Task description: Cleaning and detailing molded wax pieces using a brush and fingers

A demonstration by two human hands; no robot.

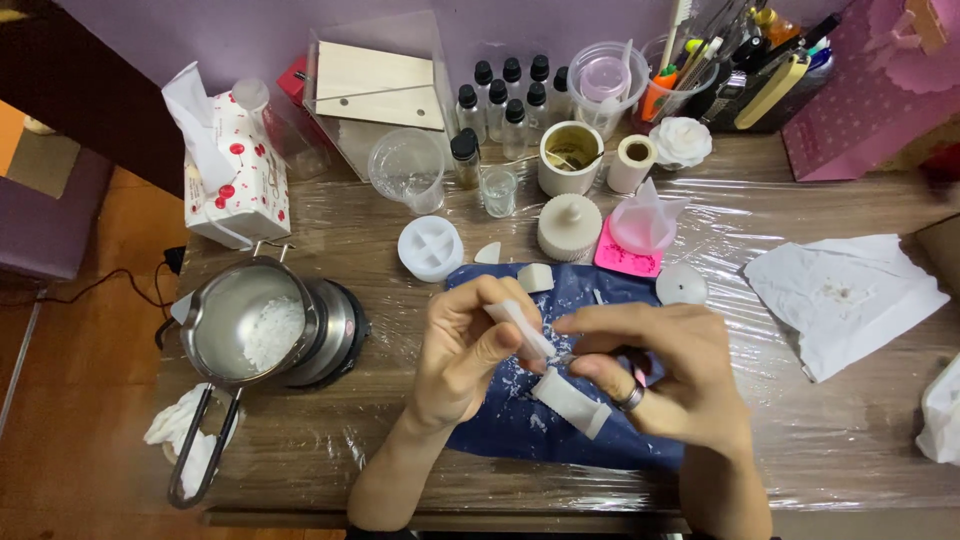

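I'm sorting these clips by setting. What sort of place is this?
Likely a home craft table for candle making: a melting pot with white flakes, small dropper bottles, and white moulds on a plastic-covered wooden table.

A cloth (520, 425) lies at the middle of the bench's (860, 440) front edge, with both hands above it. The left hand (462, 350) holds a small stick (522, 328); the right hand (660, 375) holds a short tube (572, 402) just beside it. Left of the cloth a pot (245, 322) sits on a hotplate (335, 335). Behind the pot, at the back left corner, stands a tissue box (238, 175). A row of bottles (512, 95) lines the back edge. A sheet of paper (845, 295) lies near the right edge.
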